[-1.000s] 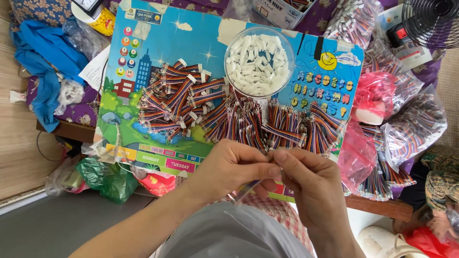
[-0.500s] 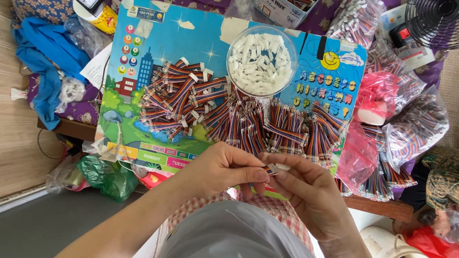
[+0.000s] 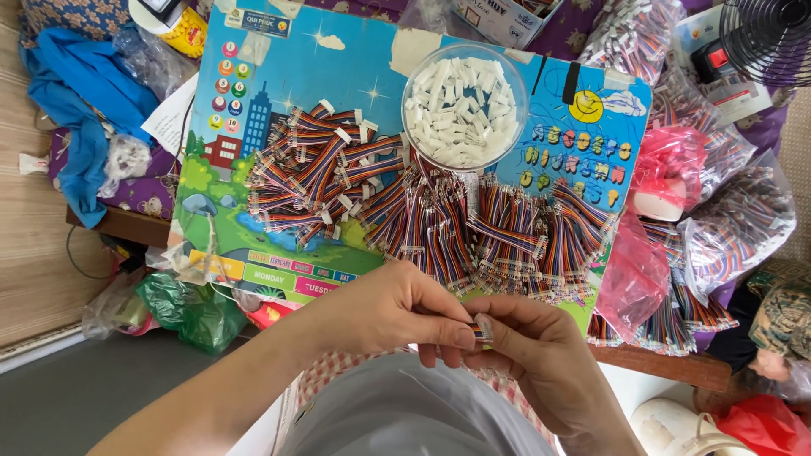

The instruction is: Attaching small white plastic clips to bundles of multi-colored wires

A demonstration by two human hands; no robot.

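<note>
My left hand and my right hand meet low in the head view, just in front of the board's near edge. Together they pinch a small striped wire piece with a white connector between thumbs and fingertips. Beyond the hands, a pile of multicoloured ribbon wire bundles spreads over a colourful children's board. A clear round bowl full of small white plastic connectors stands at the back of the pile.
Clear bags of more wire bundles and a pink bag lie to the right. A black fan is at the top right. Blue cloth lies left, a green bag below it.
Both hands have drawn slightly closer to me and tightened over the small piece. The wire pile and bowl have not moved.
</note>
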